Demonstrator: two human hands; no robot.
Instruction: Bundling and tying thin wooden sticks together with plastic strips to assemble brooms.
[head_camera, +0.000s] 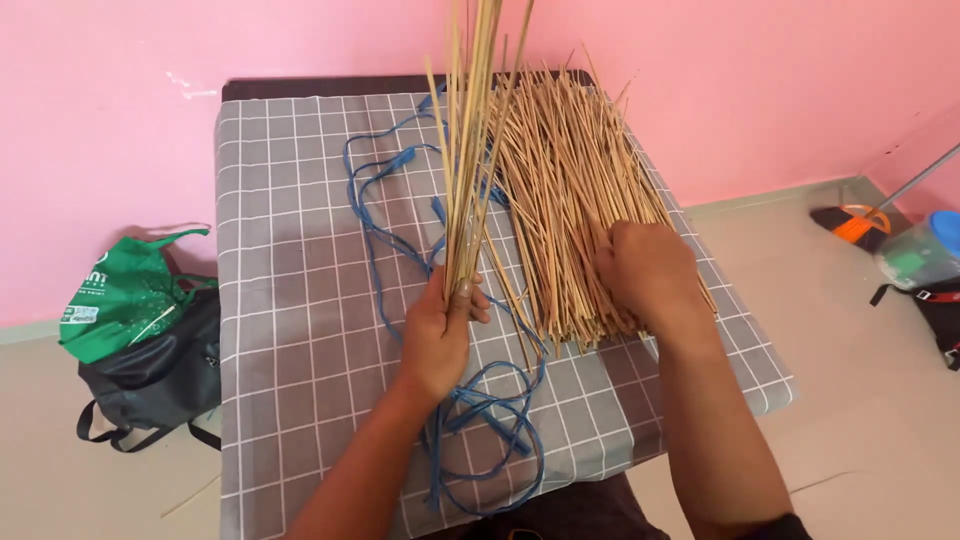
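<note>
The left hand (440, 325) squeezes a bunch of sticks (470, 140) near the bottom, the right hand (645, 270) curls on the stick pile (570, 190); they look thin, light, snappy.

This looks like a room in a home, used for handwork; the walls (120, 150) are painted plain pink and the floor (860, 300) is pale and bare; a low table (290, 330) with a grey checked cloth stands against the wall; a green shopping bag (125, 295) and a black bag (150, 385) lie on the floor by its left edge; a broom (860, 222) rests near the right corner.
</note>
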